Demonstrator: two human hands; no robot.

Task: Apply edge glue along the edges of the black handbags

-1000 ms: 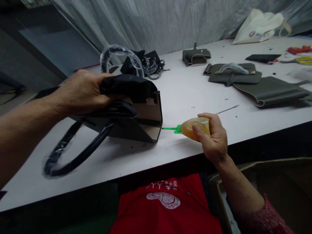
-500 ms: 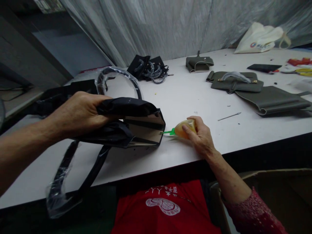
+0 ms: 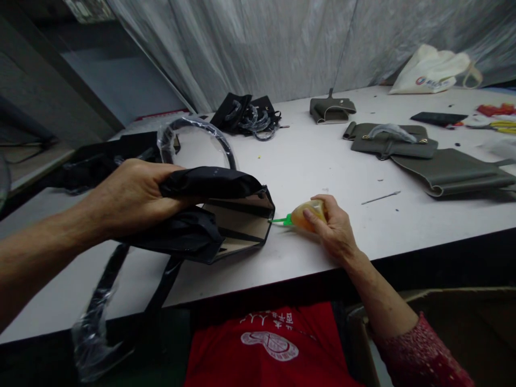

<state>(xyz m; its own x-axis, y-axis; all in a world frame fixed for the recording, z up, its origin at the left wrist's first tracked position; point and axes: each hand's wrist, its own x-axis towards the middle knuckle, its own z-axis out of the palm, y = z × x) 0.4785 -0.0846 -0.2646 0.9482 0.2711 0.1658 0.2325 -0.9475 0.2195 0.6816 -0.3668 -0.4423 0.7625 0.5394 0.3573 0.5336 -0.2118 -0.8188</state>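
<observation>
My left hand (image 3: pixel 129 196) grips the folded top of a black handbag (image 3: pixel 226 215) lying on its side on the white table (image 3: pixel 306 161), its brown-lined end facing right. The bag's plastic-wrapped handles (image 3: pixel 193 131) arch behind and hang off the front edge. My right hand (image 3: pixel 332 228) is closed round a small amber glue bottle (image 3: pixel 306 214). Its green nozzle (image 3: pixel 279 220) touches the bag's right edge.
Olive-green bag pieces (image 3: pixel 439 164) lie at the right, a smaller olive piece (image 3: pixel 332 109) farther back. Black parts with wrapped handles (image 3: pixel 250 114) sit at the back centre. A thin metal needle (image 3: pixel 381 197), a white tote (image 3: pixel 431 70) and a cardboard box (image 3: pixel 451 328) at lower right.
My right hand brought the glue bottle left until its nozzle met the bag's edge. The bag has been lowered and flattened a little under my left hand.
</observation>
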